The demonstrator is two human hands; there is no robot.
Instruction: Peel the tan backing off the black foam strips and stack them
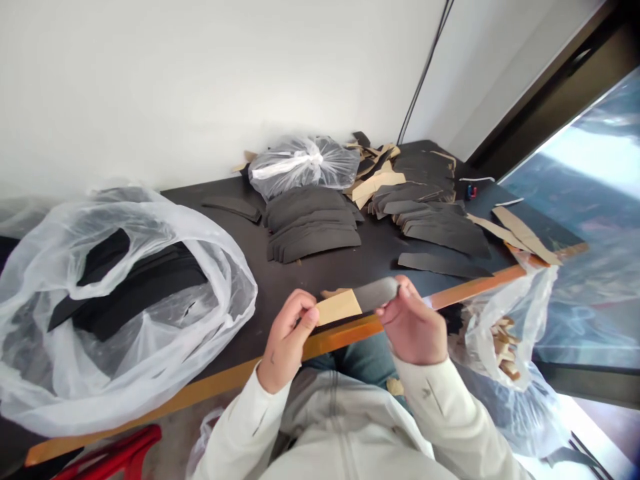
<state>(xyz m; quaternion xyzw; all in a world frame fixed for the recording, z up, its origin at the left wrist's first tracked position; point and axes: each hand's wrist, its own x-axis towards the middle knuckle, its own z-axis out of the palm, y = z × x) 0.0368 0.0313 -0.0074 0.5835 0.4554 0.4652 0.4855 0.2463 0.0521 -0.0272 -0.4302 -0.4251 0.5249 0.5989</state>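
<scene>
Over the table's front edge, my left hand (289, 337) pinches the left end of a strip (340, 307) between thumb and fingers. The strip's left part is tan and its right part is dark grey. My right hand (414, 321) grips the grey right end with thumb and fingers. Behind my hands, a fanned stack of dark curved pieces (315, 227) lies on the black table (240, 250). A single dark piece (440, 264) rests to the right, in front of another fanned stack (440, 223).
A large open plastic bag (220, 267) with dark pieces stands at the left. A tied clear bag (305, 163) sits at the back by tan scraps (377, 183). Another bag (530, 320) hangs at the right edge. A red stool (120, 457) is below left.
</scene>
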